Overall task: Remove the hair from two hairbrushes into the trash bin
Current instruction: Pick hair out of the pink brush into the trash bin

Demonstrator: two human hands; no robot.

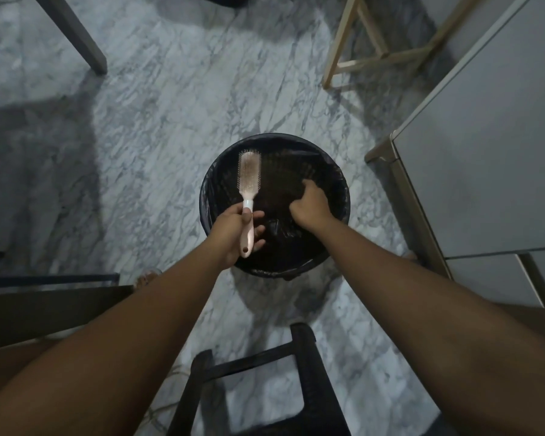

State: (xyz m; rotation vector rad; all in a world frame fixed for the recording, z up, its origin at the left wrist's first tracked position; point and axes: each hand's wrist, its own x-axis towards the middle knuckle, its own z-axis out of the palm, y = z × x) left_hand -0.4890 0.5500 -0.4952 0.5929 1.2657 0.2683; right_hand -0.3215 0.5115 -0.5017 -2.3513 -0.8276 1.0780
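Status over the trash bin, black liner, sitting on marble floor.

Left hand: over the bin's near-left rim. My fingers are wrapped round the handle of the hairbrush, thumb laid along the top. Firm grip.

Hairbrush: white/pink, narrow. Handle end points at me, head points away, and it hangs above the left half of the bin opening. Bristles face up. There's a pale mat of hair among them.

Right hand: over the right half of the bin opening, back of hand up. Fingers bend down toward the liner, close together. The tips are lost against the dark plastic, so I can't tell if I'm pinching any hair.

The two hands are apart, not touching.

Around the bin:
- black stool on the near side, between my forearms
- white cabinet to the right
- wooden frame beyond it to the right
- grey leg far beyond on the left
- my sandalled foot just near-left
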